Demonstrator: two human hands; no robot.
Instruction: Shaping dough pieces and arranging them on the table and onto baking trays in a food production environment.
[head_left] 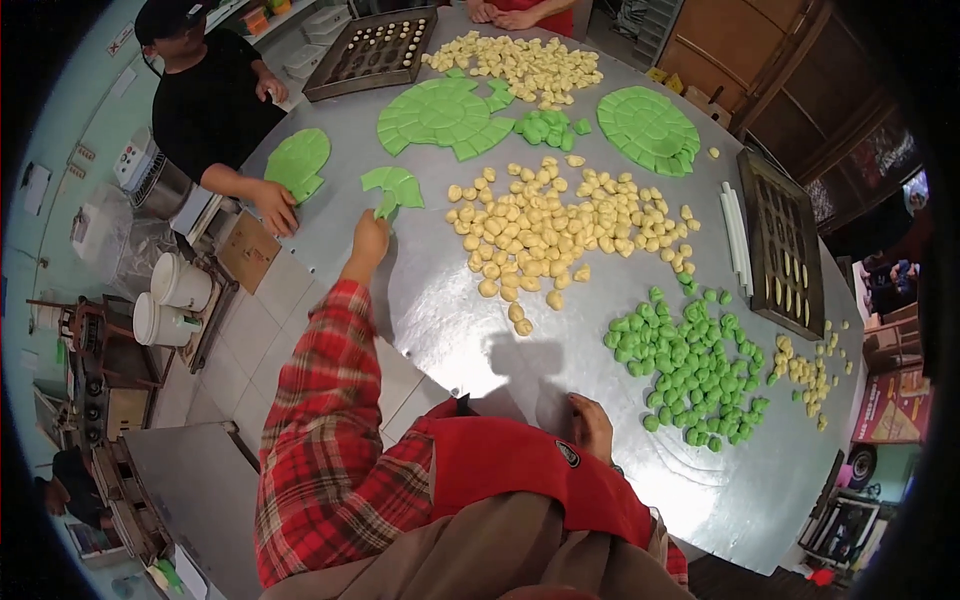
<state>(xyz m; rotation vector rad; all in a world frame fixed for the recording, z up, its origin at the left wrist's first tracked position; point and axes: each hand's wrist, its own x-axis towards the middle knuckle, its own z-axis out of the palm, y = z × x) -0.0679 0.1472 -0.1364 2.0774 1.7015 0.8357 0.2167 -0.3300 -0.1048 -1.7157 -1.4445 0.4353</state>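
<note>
My left hand (370,240) reaches out over the left side of the metal table, its fingers closed on the near tip of a scored piece of green dough (398,187). To its left lies a rounded sheet of green dough (298,165). Beyond it is a larger scored green sheet (435,115), with pieces gone from its edge. My right hand (592,427) is low by the table's near edge, in front of my red apron, its fingers loosely bent and apart with nothing visible in them. Many yellow dough balls (545,230) and green dough balls (690,370) are nearest to it.
A co-worker's hand (273,207) rests at the table's left edge. Farther off are a dark baking tray (318,85), yellow dough pieces (520,65) and another green sheet (648,130). On the right lie white rods (736,238) beside a moulded tray (785,245).
</note>
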